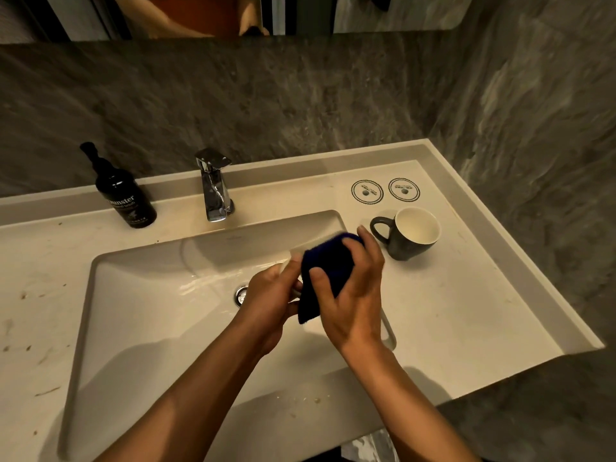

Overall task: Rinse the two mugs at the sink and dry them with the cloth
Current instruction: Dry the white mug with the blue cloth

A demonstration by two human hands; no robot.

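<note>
Over the sink (pixel 140 295), the right hand (pixel 350 295) clutches a dark blue cloth (pixel 328 271) wrapped around what seems to be a mug, mostly hidden. The left hand (pixel 270 295) grasps that mug from the left. A second mug (pixel 410 236) stands upright on the tabletop (pixel 466 295), right of the sink.

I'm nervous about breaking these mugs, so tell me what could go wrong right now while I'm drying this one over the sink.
The mug being dried is almost hidden by the dark blue cloth, held over the sink basin by the left hand while the right hand wipes; if wet, it might slip and chip. The second mug stands close to your right hand, so a wide wipe could knock it.
</note>
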